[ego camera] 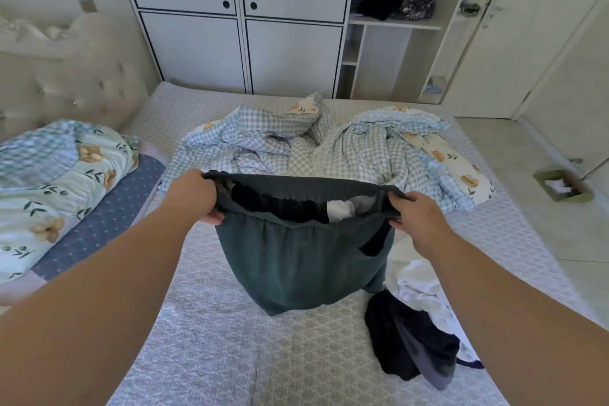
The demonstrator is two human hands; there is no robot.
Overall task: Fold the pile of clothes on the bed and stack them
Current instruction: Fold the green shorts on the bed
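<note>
In the head view, the person holds a dark green garment (296,260) up over the bed (230,356) by its elastic waistband. The left hand (194,196) has its grip curled around the left end of the waistband, and the right hand (418,217) has its grip curled around the right end, so the band is stretched open between them. The lower edge of the garment hangs down and touches the bed cover near the middle of the bed.

In front of the garment and to its left, the grey patterned bed cover lies flat and bare up to the near edge of the bed, which gives open room there. To the right of the garment, just beside it, lies the pile of clothes (418,323): a white piece on top and dark navy pieces nearer to the person, reaching close to the right edge of the bed under the right forearm.

Behind the garment, a crumpled checked duvet (329,145) with a flower print takes most of the far half of the bed. At the left lies a pillow (56,181) in the same print on a blue dotted sheet, beside the padded headboard (72,76). A white wardrobe (237,20) stands behind the bed, with an open shelf (395,23) to its right that carries dark clothes. A dustpan (563,189) lies on the floor to the right of the bed, near a white door (527,43).
</note>
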